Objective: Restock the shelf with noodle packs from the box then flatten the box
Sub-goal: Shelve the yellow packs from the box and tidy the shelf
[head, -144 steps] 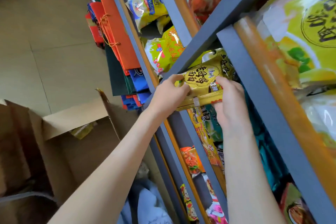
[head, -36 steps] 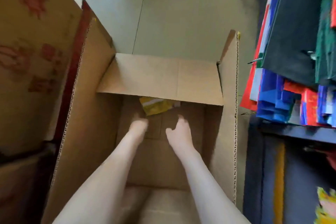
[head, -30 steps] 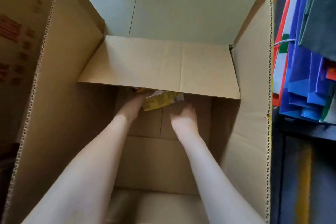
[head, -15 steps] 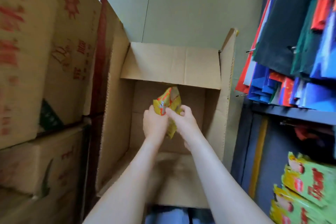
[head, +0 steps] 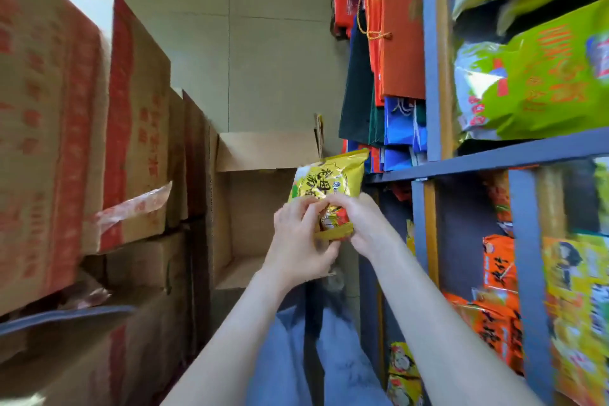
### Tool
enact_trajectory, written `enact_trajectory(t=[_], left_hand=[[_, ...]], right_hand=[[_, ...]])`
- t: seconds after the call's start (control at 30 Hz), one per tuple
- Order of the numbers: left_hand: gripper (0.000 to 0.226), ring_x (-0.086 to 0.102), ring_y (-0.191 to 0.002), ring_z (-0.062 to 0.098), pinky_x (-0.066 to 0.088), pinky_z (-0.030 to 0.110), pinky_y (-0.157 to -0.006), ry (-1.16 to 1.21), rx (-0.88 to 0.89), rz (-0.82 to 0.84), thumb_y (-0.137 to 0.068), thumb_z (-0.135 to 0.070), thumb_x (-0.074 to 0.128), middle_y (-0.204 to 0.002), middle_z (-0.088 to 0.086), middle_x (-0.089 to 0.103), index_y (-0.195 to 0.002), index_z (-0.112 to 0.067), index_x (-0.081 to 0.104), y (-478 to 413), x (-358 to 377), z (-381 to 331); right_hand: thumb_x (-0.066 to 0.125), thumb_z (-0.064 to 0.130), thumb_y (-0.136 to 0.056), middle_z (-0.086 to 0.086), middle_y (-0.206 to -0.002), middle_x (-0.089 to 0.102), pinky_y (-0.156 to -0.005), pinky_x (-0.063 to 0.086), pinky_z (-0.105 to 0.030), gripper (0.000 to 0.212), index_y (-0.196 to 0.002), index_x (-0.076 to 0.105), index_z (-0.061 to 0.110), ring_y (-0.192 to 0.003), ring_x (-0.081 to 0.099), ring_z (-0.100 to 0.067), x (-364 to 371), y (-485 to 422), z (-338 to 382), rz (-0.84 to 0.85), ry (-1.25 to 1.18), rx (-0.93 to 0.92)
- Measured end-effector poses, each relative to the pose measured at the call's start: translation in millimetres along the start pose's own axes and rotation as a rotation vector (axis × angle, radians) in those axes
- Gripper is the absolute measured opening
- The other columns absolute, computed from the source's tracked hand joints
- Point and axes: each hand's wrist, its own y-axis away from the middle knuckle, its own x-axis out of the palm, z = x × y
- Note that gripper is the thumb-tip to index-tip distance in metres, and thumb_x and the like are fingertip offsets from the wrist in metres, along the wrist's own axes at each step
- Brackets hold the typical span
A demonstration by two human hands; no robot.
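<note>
Closest to you, your blue trousers [head: 296, 359] show beneath both forearms, which reach forward and meet at one yellow noodle pack [head: 331, 180]. Your left hand [head: 296, 241] curls round its lower edge from the left, and your right hand [head: 364, 224] pinches the same end from the right, so both are closed on the pack. Holding it low with two hands probably keeps the crinkly wrapper flat and leaves its top free to lead into a slot. The pack is in the air, in front of the open box [head: 257, 208] and just beside the shelf [head: 494, 155] on your right. By count: two hands, one pack held, one open box, and no other pack shows in the part of its inside that you can see. On the shelf lie orange, green and yellow packs, too blurred to count. Sealed cartons [head: 99, 115] stack on your left, and gift bags [head: 398, 43] hang farthest off.
</note>
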Motion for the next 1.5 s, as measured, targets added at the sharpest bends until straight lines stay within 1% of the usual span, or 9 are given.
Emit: enact_trajectory(t=[0.1,0.23,0.4,0.7,0.87,0.97,1.2,1.33,1.5], left_hand=[[0.054,0.032,-0.123,0.009,0.024,0.030,-0.103,0.138,0.023,0.004,-0.083,-0.055,0.046,-0.131,-0.003,0.041,-0.127,-0.024,0.052,3.7,-22.0,-31.2],[0.044,0.033,-0.121,0.002,0.029,0.023,-0.106,0.317,-0.061,-0.123,-0.092,-0.046,0.041,-0.129,-0.004,0.044,-0.128,-0.023,0.054,-17.3,-27.0,-72.3],[0.040,0.046,-0.114,0.005,0.037,0.020,-0.097,0.473,0.037,0.056,-0.089,-0.037,0.052,-0.120,-0.006,0.047,-0.126,-0.022,0.055,-42.4,-22.0,-130.9],[0.030,0.048,-0.115,0.004,0.033,0.017,-0.097,0.442,0.240,0.244,-0.093,-0.033,0.054,-0.121,-0.008,0.055,-0.121,-0.025,0.060,-51.7,-5.3,-209.2],[0.035,0.045,-0.125,0.009,0.035,0.024,-0.104,0.360,0.351,0.292,-0.096,-0.031,0.047,-0.134,-0.007,0.052,-0.129,-0.023,0.056,-62.0,7.4,-247.2],[0.037,0.044,-0.129,0.010,0.037,0.029,-0.106,0.334,0.367,0.282,-0.099,-0.029,0.044,-0.140,-0.006,0.049,-0.134,-0.023,0.052,-72.7,15.7,-264.3],[0.047,0.031,-0.140,0.015,0.030,0.031,-0.112,0.224,0.407,0.418,-0.099,-0.014,0.037,-0.151,0.000,0.036,-0.146,-0.021,0.037,-98.0,41.9,-287.7],[0.051,0.039,-0.131,0.027,0.034,0.036,-0.107,0.204,0.373,0.411,-0.096,-0.007,0.037,-0.144,0.008,0.041,-0.146,-0.019,0.035,-111.4,58.6,-292.8],[0.045,0.038,-0.129,0.031,0.029,0.036,-0.107,0.286,0.326,0.387,-0.098,-0.013,0.040,-0.138,0.014,0.043,-0.143,-0.015,0.037,-124.5,82.3,-299.6]], right_hand=[[0.068,0.013,-0.081,-0.011,-0.102,0.069,-0.065,0.055,-0.033,0.036,-0.115,0.056,0.010,-0.089,0.069,-0.025,-20.9,41.5,15.3,-0.086,-0.003,-0.102],[0.064,0.009,-0.083,-0.006,-0.104,0.069,-0.064,0.056,-0.030,0.035,-0.116,0.055,0.016,-0.089,0.069,-0.021,-46.5,88.0,34.8,-0.179,-0.035,-0.256],[0.067,0.031,-0.062,0.000,-0.100,0.069,-0.081,0.056,-0.047,0.043,-0.104,0.055,0.030,-0.091,0.068,-0.022,-88.8,136.2,47.0,-0.427,0.037,-0.383],[0.070,0.013,-0.074,-0.013,-0.100,0.067,-0.068,0.059,-0.050,0.037,-0.106,0.052,0.015,-0.083,0.069,-0.030,-159.9,192.2,43.5,-0.689,-0.238,-0.402],[0.066,0.043,-0.056,-0.004,-0.108,0.064,-0.083,0.054,-0.051,0.051,-0.103,0.048,0.033,-0.096,0.064,-0.028,-179.8,187.3,57.8,-0.933,-0.176,-0.485],[0.066,0.051,-0.054,-0.001,-0.123,0.060,-0.094,0.049,-0.049,0.080,-0.127,0.045,0.024,-0.111,0.060,-0.025,-194.3,180.5,72.6,-0.957,-0.112,-0.530],[0.074,0.050,-0.050,-0.003,-0.130,0.059,-0.099,0.045,-0.051,0.084,-0.126,0.055,0.021,-0.117,0.058,-0.026,-254.7,127.5,96.0,-0.970,-0.079,-0.612],[0.071,0.050,-0.048,-0.005,-0.130,0.059,-0.100,0.045,-0.050,0.087,-0.127,0.054,0.018,-0.118,0.057,-0.026,-278.8,103.9,102.2,-0.971,0.020,-0.574],[0.067,0.030,-0.080,-0.015,-0.147,0.037,-0.110,0.033,-0.044,0.078,-0.143,0.028,0.004,-0.133,0.038,-0.030,-238.1,142.3,122.2,-0.971,0.230,-0.416]])
